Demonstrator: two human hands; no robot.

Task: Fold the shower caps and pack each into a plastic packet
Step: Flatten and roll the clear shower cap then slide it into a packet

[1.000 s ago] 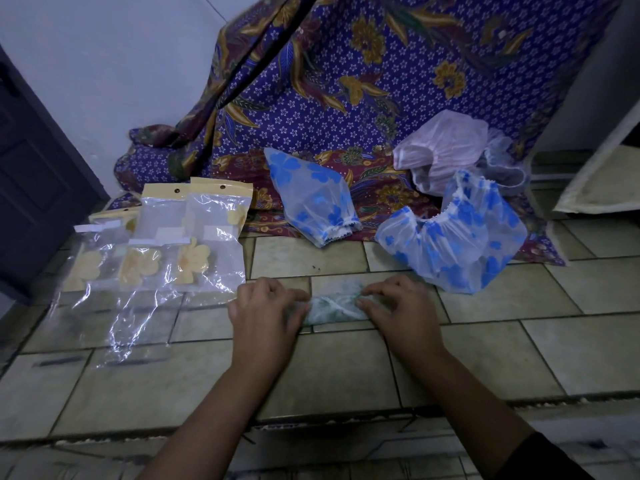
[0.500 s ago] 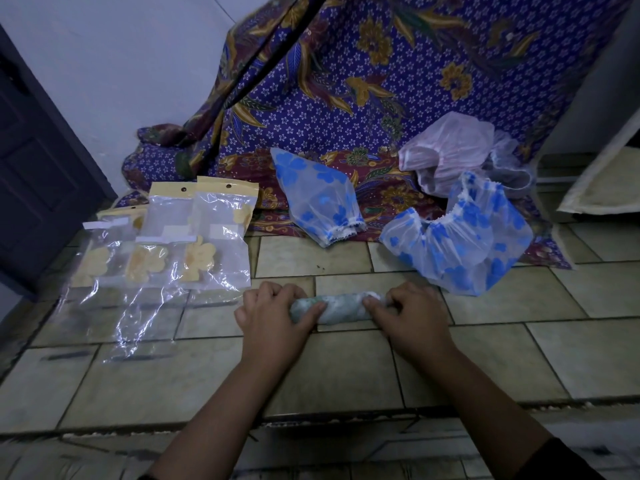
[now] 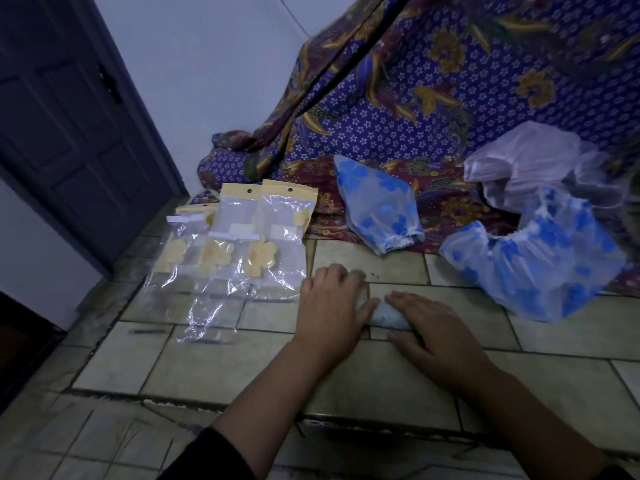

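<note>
Drawn closer — left hand (image 3: 329,306), right hand (image 3: 436,334); both grips clamp rolled cap (image 3: 384,315) between them.

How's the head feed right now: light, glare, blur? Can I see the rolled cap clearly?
Head view: dim, bluish, no hard shadows; white glare streaks on the clear packets; wide-angle bend in the door at the left edge; rolled cap soft, mostly covered by left hand and right hand.
</note>
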